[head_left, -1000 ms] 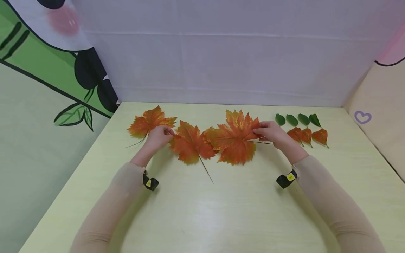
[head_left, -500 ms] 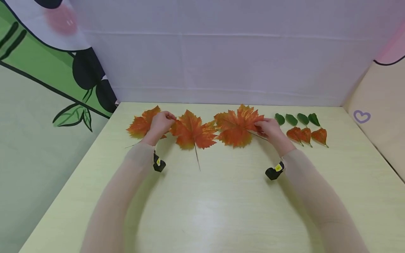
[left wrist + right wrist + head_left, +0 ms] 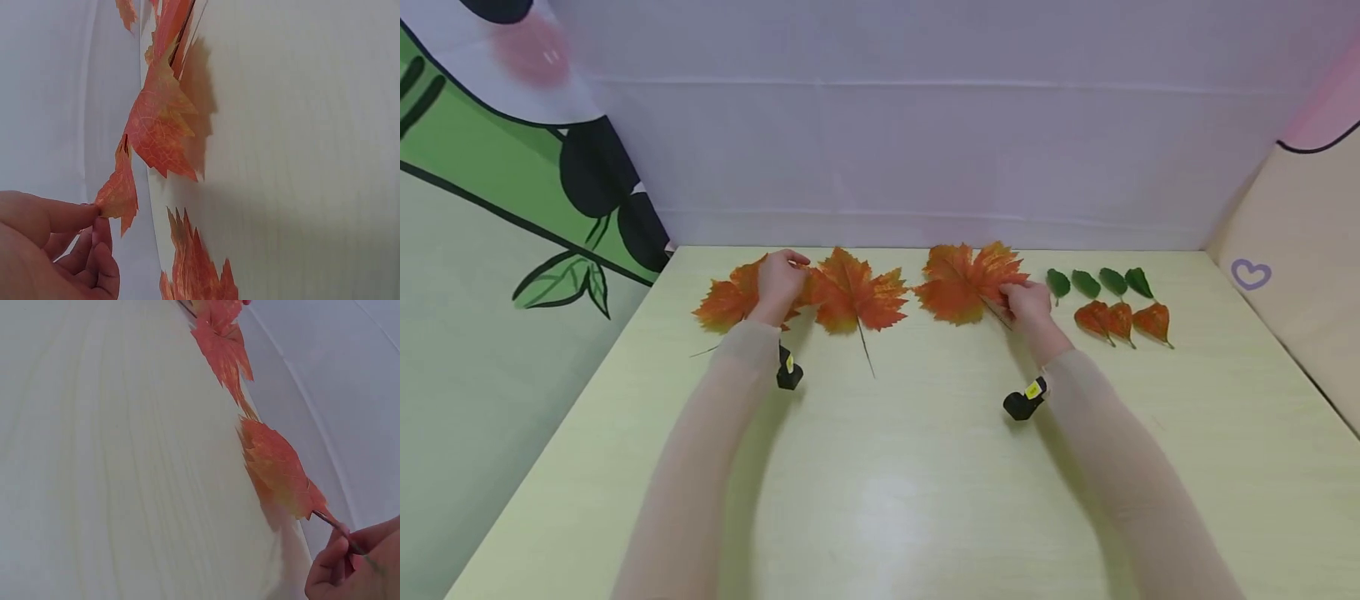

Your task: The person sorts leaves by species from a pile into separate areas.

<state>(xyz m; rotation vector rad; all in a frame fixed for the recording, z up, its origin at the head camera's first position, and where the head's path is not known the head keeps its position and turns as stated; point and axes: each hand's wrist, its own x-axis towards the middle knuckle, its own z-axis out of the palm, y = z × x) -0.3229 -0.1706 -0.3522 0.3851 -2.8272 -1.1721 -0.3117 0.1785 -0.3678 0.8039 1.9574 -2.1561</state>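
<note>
Three orange maple leaves with thin dark stems line the back of the table. My left hand (image 3: pixel 780 286) pinches the left tip of the middle maple leaf (image 3: pixel 853 293) between thumb and index finger, as the left wrist view shows. That hand overlaps the left maple leaf (image 3: pixel 721 305) in the head view. The right maple leaf (image 3: pixel 961 287) is held by my right hand (image 3: pixel 1030 310) at its right side; in the right wrist view the fingers (image 3: pixel 331 562) are around its stem (image 3: pixel 325 518). A small gap parts the middle and right leaves.
Right of my right hand, several small green leaves (image 3: pixel 1085 284) lie in a row above three orange papery pods (image 3: pixel 1120 322). Behind the pale wooden table (image 3: pixel 880 467) rises a white cloth backdrop (image 3: pixel 880 158). Each wrist carries a small black camera (image 3: pixel 1022 403).
Both hands have moved toward the table's back edge, taking the middle and right maple leaves with them. These two leaves overlapped before and now sit apart.
</note>
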